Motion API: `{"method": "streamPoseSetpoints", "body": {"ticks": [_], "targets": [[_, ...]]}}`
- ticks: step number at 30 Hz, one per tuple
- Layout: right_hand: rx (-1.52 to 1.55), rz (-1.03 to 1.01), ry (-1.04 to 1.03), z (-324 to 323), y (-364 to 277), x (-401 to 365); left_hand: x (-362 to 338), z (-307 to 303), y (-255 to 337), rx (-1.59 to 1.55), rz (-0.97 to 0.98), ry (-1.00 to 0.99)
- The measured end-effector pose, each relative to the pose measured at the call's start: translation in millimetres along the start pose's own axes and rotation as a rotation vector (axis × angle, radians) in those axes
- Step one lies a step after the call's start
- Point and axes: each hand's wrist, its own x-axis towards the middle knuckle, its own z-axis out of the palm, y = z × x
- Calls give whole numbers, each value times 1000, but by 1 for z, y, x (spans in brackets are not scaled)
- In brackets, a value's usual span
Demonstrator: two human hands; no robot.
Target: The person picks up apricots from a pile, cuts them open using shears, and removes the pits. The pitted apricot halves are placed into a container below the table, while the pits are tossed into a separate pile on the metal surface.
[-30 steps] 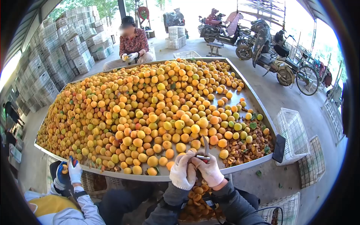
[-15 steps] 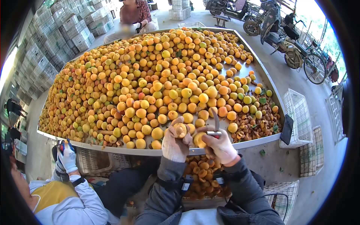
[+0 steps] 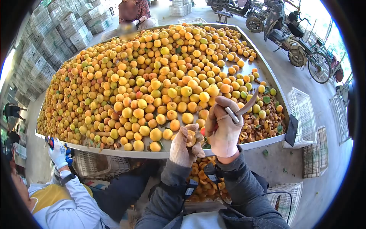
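My left hand (image 3: 184, 147), in a pale work glove with browned fingertips, is closed around a cut apricot (image 3: 191, 139) at the table's near edge. The fingers partly cover the fruit. Just to the right, my gloved right hand (image 3: 224, 129) grips a small knife (image 3: 248, 104) by its light handle. The curved blade points up and right, over the edge of a heap of brownish apricot pits and scraps (image 3: 253, 129). Many whole apricots (image 3: 152, 84) are piled across the metal-rimmed table beyond my hands. Below them, a container holds halved apricots (image 3: 206, 183).
A co-worker (image 3: 65, 191) sits at my left with gloved hands at the rim; another person (image 3: 135, 15) sits across the table. White plastic crates (image 3: 301, 114) stand at right, with a dark flat device (image 3: 291, 130) at the table corner. Scooters and a bicycle (image 3: 319, 66) stand behind.
My right hand has moved up and right away from my left, and the apricot piece it held is gone from its fingers. The knife has swung to point right. My left hand has dropped slightly.
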Motion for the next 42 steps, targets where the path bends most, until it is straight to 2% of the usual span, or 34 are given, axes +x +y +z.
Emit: {"method": "streamPoseSetpoints", "body": {"ticks": [5,8,9,10,11,12,13,14,16,18,23,25,29,31,36,38,40,42], "targets": [[-66,-59,-85,1,11,-4,8,-15,-7,-63,-30,-27],[-74,-35,-107,10,10,-10,8,-18,-13,13,95,33],[-119,-86,-83,11,17,-14,7,-17,-14,88,177,57],[-229,-190,-162,9,20,-13,6,-16,-14,163,263,80],[-259,-207,-198,10,19,-15,1,-10,-11,94,288,-22],[-284,-226,-239,14,18,-15,3,-17,-15,101,316,-28],[-279,-293,-227,18,20,-12,8,-29,-23,219,368,35],[-210,-118,-137,17,24,-12,10,-26,-18,334,420,100],[-5,155,-138,15,9,2,-2,-19,-5,243,215,21],[148,265,-14,15,15,15,-5,-8,-1,229,181,97],[246,483,57,6,23,29,-10,-6,7,225,92,52],[259,501,54,2,28,30,-11,-5,11,151,10,6],[351,556,23,-12,42,32,-14,-4,14,77,-17,-26],[415,604,-12,-17,48,35,-12,-4,17,-50,-138,-100],[322,572,51,-10,44,35,-6,-8,13,-137,-188,-74],[381,584,-36,-13,41,35,-6,-9,11,-152,-200,-93],[418,626,-41,-15,41,35,-4,-13,10,-252,-210,-297],[463,674,-119,-20,50,33,-4,-8,7,-225,-198,-243]]}}
